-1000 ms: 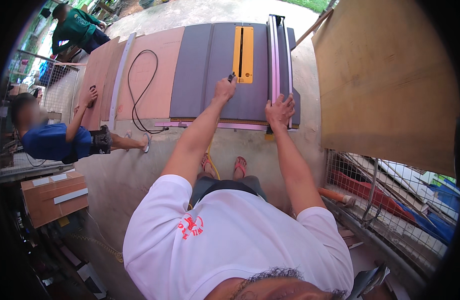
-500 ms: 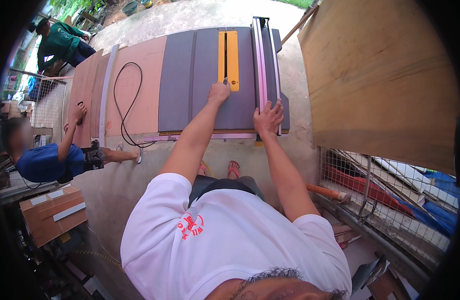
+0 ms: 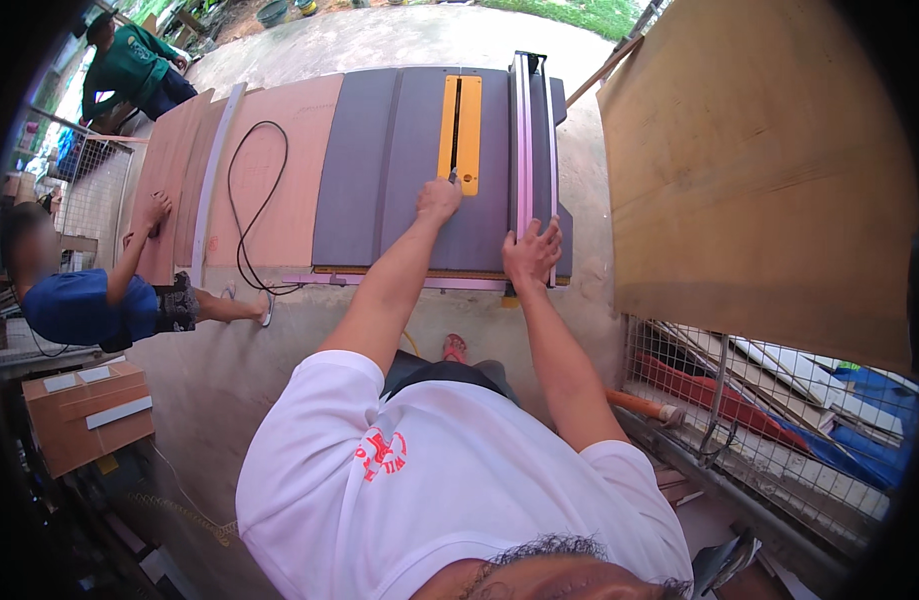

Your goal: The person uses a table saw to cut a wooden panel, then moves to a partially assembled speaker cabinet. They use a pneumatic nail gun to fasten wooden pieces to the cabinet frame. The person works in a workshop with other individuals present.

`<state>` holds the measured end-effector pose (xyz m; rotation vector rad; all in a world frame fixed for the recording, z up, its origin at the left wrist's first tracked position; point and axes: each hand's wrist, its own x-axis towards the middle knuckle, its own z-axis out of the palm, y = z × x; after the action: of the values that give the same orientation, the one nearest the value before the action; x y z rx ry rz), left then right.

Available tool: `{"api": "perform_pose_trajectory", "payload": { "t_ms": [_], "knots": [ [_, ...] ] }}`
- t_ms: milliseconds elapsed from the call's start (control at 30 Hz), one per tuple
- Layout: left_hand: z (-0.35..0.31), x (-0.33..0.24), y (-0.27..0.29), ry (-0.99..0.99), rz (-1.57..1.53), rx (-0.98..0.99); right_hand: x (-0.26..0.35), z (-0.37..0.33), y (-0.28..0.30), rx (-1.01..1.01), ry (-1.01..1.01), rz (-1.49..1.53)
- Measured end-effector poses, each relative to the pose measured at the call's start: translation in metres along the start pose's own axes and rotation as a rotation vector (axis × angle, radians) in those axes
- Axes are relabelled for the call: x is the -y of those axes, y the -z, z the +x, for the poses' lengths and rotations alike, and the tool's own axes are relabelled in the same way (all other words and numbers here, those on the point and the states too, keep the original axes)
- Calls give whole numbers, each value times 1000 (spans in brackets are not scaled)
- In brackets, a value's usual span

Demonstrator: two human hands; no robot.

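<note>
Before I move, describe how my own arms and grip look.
Your left arm and right arm are bare below short, loose white sleeves, with no watch or band visible. The left grip and right grip are ungloved human hands; rings cannot be made out. The white shirt carries a red print on its left chest.

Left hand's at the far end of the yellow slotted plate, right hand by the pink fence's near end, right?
Not quite: the head view shows the left hand at the near end of the yellow slotted plate. The right hand is indeed by the near end of the pink fence.
</note>
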<state>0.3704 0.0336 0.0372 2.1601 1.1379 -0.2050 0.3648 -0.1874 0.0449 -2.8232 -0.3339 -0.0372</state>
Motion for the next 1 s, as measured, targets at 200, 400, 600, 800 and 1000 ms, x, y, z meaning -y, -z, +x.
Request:
{"api": "perform_pose_trajectory", "payload": {
  "t_ms": [200, 400, 600, 800, 1000],
  "knots": [
    [0, 1, -3, 15, -19, -16, -1, 0, -2, -9, 19, 1],
    [-9, 17, 1, -65, -165, -117, 0, 0, 0, -6, 19, -16],
    [7, 69, 63, 39, -242, -498, 1, 1, -2, -6, -4, -29],
    [59, 60, 133, -21, -233, -542, 0, 1, -5, -9, -4, -30],
    [66, 53, 136, -47, -176, -482, 0, 1, -5, -28, 2, -12]
  ]
}}
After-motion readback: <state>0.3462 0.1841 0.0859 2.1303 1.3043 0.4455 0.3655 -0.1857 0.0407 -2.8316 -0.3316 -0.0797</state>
